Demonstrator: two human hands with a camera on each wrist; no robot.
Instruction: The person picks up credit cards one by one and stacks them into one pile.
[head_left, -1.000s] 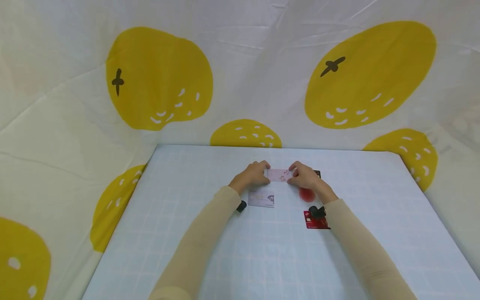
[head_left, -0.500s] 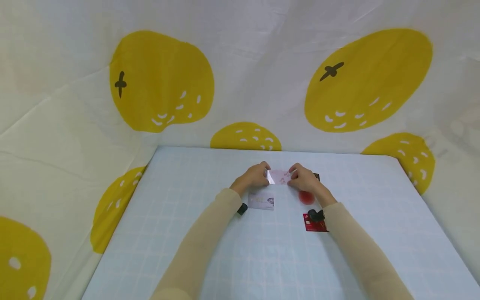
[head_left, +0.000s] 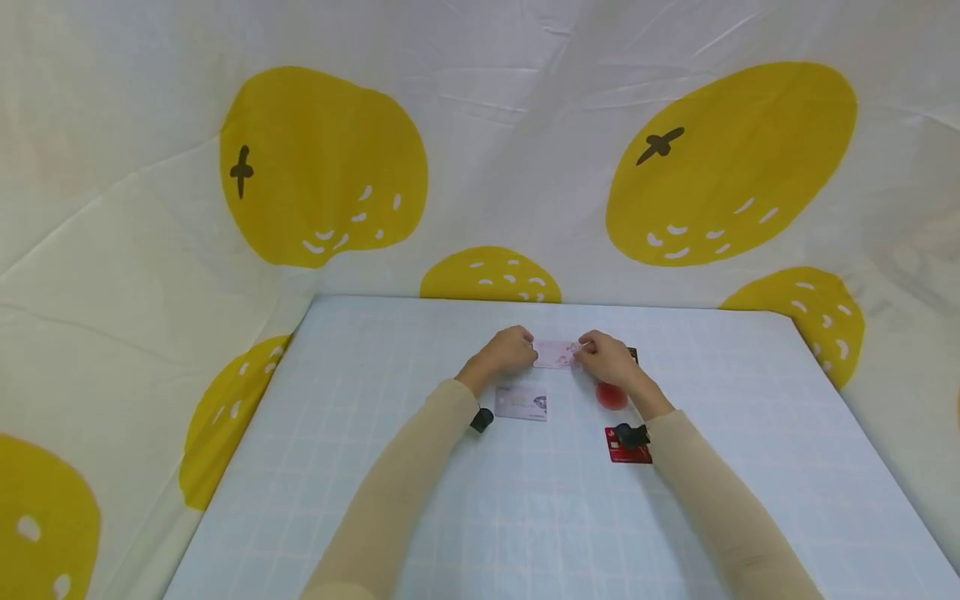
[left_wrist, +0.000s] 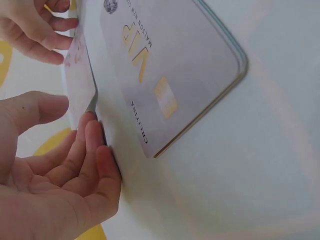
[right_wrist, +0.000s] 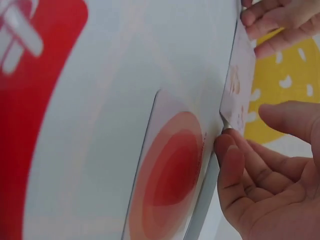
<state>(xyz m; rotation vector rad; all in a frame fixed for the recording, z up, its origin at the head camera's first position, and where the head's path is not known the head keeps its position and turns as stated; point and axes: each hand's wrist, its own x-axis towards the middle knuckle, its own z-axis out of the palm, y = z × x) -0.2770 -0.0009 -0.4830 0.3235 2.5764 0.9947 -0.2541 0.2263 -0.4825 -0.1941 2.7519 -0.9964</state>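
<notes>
A thin pale pink card (head_left: 553, 355) with small flowers lies between my hands, near the back of the table. My left hand (head_left: 513, 350) holds its left end; my right hand (head_left: 603, 354) holds the right end. In the left wrist view, the left fingertips (left_wrist: 89, 122) are right at a bent corner of the pink card. The right wrist view shows a similar bend beside the right fingertips (right_wrist: 225, 139). Just in front of my left hand lies a pale VIP card (left_wrist: 190, 65) with gold letters.
A card with a red circle (right_wrist: 175, 170) lies just in front of my right hand. Nearer me, a red card (head_left: 619, 455) sits partly under the right wrist camera. A dark card (head_left: 634, 354) shows behind the right hand. A fruit-patterned cloth hangs behind the table.
Both hands stay at the pink card's ends with only slight finger shifts. The bright glare on its left end has gone. The head view has tilted a little.
</notes>
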